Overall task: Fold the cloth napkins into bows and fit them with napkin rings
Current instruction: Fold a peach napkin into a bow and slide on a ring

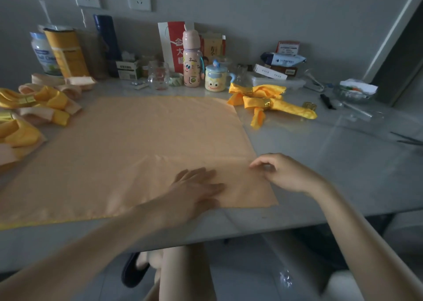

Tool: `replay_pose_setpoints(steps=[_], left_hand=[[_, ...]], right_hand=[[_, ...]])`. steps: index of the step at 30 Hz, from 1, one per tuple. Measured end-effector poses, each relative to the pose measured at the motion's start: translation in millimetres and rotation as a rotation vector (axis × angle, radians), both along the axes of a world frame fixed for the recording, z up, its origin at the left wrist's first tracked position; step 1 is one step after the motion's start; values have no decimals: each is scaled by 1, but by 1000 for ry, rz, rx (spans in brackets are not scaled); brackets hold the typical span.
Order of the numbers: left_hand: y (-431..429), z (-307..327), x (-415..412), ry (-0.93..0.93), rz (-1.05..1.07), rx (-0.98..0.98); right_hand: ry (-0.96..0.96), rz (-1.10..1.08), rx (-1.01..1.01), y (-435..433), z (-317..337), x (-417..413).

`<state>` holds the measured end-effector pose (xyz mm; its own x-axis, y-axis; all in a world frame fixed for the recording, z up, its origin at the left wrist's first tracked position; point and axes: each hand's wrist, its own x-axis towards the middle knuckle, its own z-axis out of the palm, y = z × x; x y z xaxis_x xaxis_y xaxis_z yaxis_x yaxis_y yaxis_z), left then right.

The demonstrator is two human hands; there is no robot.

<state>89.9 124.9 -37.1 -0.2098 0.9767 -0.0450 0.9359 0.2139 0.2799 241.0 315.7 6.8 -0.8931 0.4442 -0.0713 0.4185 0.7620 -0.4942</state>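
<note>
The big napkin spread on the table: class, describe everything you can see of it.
The napkin is a pale orange, shiny cloth square lying flat on the grey table, a yellow hem at its near edge, a crease across its near part. The left hand presses flat on it; the right hand pinches its right edge.

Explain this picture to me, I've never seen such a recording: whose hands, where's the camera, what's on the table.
No machine here: a person works with bare hands, and the one picture comes from a camera worn on the head, looking down. On the grey table lies a peach cloth napkin, spread out. The left hand presses flat on it; the right hand seems to pinch its right edge. Finished yellow bows in gold rings lie at the right, with a loose gold ring beside them; more bows are piled at the left. Bottles and a mug stand at the back.
</note>
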Motion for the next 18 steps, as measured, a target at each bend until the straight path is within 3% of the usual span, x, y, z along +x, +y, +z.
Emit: replay_pose_setpoints(steps=[8,13,18], left_hand=[[-2,-3,-2,-197,88,271],[0,11,-4,-505,127,323],[-9,25,-10,-537,220,417]], right_hand=[[-109,30,-81,-9,-5,23],[241,-77,31,-14,-13,19],[339,-125,22,-18,-4,11]])
